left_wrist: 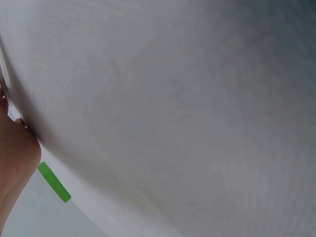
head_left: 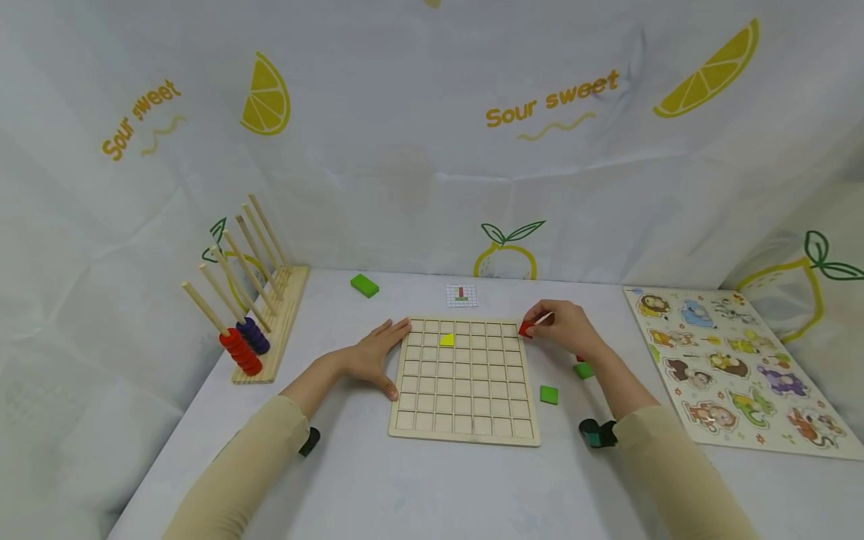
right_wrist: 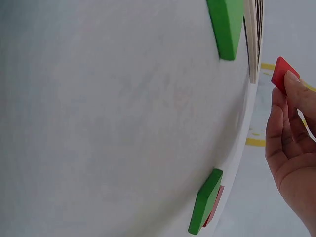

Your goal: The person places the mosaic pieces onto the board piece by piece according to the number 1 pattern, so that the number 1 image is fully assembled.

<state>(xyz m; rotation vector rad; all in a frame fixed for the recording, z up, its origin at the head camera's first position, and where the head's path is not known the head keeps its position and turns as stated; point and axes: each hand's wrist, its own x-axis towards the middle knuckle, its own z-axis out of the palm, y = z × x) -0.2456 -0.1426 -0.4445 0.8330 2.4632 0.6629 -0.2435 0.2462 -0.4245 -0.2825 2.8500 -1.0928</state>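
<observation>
Pinching a red tile (head_left: 526,329) between thumb and fingertips with the right grip (head_left: 565,326), at the far right corner of the gridded board (head_left: 481,407); hard to tell whether touching the rim or just above. Resting with fingers spread along the board's left edge with the left grip (head_left: 370,358), cut off in the left wrist view. Partly hiding, behind the right wrist (head_left: 603,364), a second red piece (head_left: 580,358) beside a green tile (head_left: 583,370) on the counter (head_left: 445,495).

In the head view, the left hand (head_left: 370,357) lies spread left of centre; right of centre, the right hand (head_left: 564,328) pinches. Both arms (head_left: 244,463) cross the bottom edge.
</observation>
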